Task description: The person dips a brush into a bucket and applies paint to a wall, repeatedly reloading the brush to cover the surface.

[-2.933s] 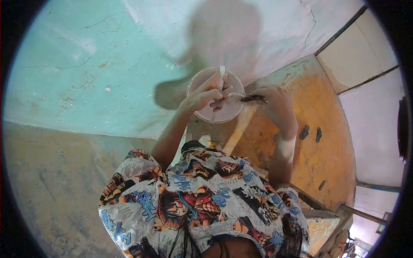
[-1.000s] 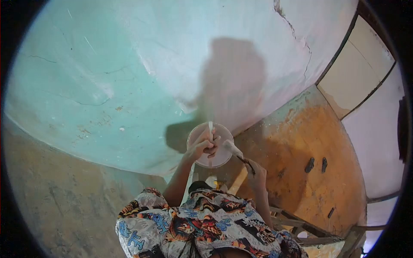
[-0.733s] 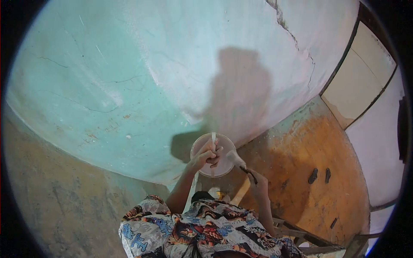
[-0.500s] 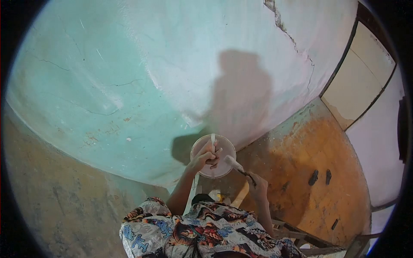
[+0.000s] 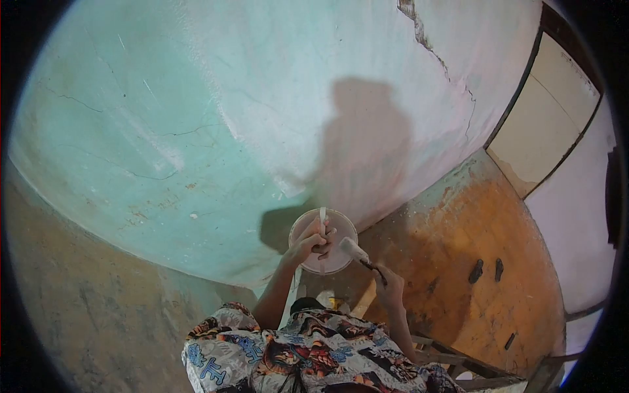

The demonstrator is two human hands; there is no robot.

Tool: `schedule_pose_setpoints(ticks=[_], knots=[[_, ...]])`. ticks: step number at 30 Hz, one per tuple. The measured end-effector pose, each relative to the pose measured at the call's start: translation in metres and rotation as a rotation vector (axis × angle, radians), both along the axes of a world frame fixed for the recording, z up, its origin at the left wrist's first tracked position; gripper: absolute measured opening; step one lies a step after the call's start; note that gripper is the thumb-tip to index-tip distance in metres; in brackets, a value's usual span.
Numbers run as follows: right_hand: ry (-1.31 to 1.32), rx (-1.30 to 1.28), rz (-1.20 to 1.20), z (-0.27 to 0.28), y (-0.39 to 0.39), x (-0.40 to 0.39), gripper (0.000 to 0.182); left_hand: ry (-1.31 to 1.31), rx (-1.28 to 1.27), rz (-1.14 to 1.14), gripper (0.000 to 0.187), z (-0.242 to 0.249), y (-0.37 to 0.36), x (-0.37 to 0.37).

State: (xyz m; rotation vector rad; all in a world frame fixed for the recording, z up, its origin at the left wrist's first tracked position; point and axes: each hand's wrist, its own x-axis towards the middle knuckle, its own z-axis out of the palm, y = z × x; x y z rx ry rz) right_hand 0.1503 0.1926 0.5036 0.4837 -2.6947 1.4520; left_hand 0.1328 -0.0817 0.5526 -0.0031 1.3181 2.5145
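Note:
My left hand is closed round the pale handle of a bucket, holding it in front of me by the wall. The inside of the bucket looks whitish, but I cannot make out how full it is. My right hand grips the dark handle of a paintbrush. Its white-coated bristles point into the bucket's opening, over the right side of the rim.
A cracked wall rises ahead, turquoise on the left and whitish on the right, with my shadow on it. Slippers lie on the orange-brown floor. A wooden frame stands at lower right, near a cream door.
The paintbrush has shifted slightly left, further over the bucket, as my right hand moved a little left. My left hand still holds the bucket in nearly the same place.

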Motion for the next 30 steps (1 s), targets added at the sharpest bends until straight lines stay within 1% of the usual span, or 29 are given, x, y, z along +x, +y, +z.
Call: schedule_pose_setpoints(ticks=[2, 4, 7, 10, 11, 13, 16, 19, 20, 22, 25, 28, 30], knots=[[0.027, 0.023, 0.000, 0.002, 0.000, -0.002, 0.018, -0.035, -0.003, 0.018, 0.044, -0.003, 0.001, -0.001], [0.029, 0.080, 0.007, -0.002, 0.001, -0.001, 0.018, 0.004, 0.012, 0.003, 0.045, -0.008, -0.001, -0.003], [-0.056, -0.021, -0.037, 0.001, -0.001, 0.002, 0.018, 0.012, 0.034, -0.007, 0.047, -0.009, -0.003, -0.002], [0.123, -0.034, -0.009, -0.007, -0.002, -0.003, 0.015, -0.048, -0.004, 0.047, 0.049, -0.002, 0.002, -0.002], [0.070, -0.044, -0.011, -0.007, -0.002, -0.003, 0.015, -0.072, -0.028, 0.075, 0.049, 0.000, 0.004, -0.002], [-0.033, -0.065, -0.014, -0.004, -0.003, -0.002, 0.016, -0.054, -0.021, 0.046, 0.049, 0.000, 0.000, -0.004], [0.052, -0.062, -0.026, 0.004, -0.004, -0.002, 0.016, -0.057, -0.033, 0.039, 0.047, 0.001, 0.000, -0.003], [-0.072, 0.040, -0.023, -0.006, -0.001, -0.004, 0.020, -0.005, -0.004, 0.006, 0.045, -0.001, -0.001, -0.007], [-0.073, 0.014, -0.035, -0.007, -0.001, -0.002, 0.020, 0.016, 0.013, -0.014, 0.044, -0.003, -0.003, -0.006], [-0.065, -0.034, -0.055, -0.007, -0.001, -0.003, 0.020, 0.003, 0.008, -0.024, 0.044, -0.004, -0.005, -0.006], [0.081, -0.022, -0.025, -0.008, -0.003, -0.006, 0.016, 0.018, 0.015, 0.009, 0.044, 0.000, -0.001, -0.008], [-0.015, -0.094, -0.045, -0.001, -0.006, -0.002, 0.016, -0.022, 0.000, 0.028, 0.045, 0.005, 0.001, -0.006], [0.052, -0.064, -0.042, 0.001, -0.006, -0.004, 0.017, -0.029, -0.024, 0.026, 0.045, 0.004, 0.001, -0.006]])
